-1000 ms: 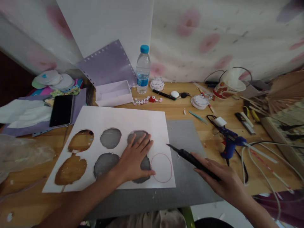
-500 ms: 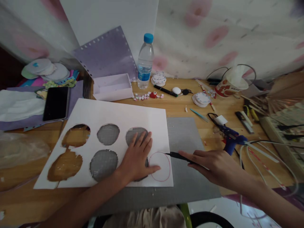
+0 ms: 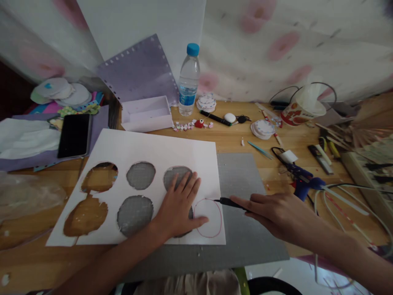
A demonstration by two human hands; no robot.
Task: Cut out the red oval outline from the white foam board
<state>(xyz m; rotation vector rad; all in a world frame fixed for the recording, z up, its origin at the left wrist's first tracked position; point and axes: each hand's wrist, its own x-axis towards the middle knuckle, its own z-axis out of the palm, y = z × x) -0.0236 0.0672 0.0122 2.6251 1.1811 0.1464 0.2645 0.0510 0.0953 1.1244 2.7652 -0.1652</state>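
Two hands in: our left hand (image 3: 181, 209) lies spread on the holed white rectangular sheet (image 3: 159, 145), near left; our right hand (image 3: 273, 209) pinches a slim black pen-shaped tool (image 3: 231, 202), tip at the red-outlined circle (image 3: 214, 215).

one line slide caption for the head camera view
Left hand spread on a white sheet with ragged holes, right hand holding a slim black tool at a red circle.

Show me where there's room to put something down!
The gray mat looks mostly bare between the white sheet, the turquoise tool and the right hand; so does its front strip, nearer the person than the sheet. It's crowded around the blue glue gun and by the phone.
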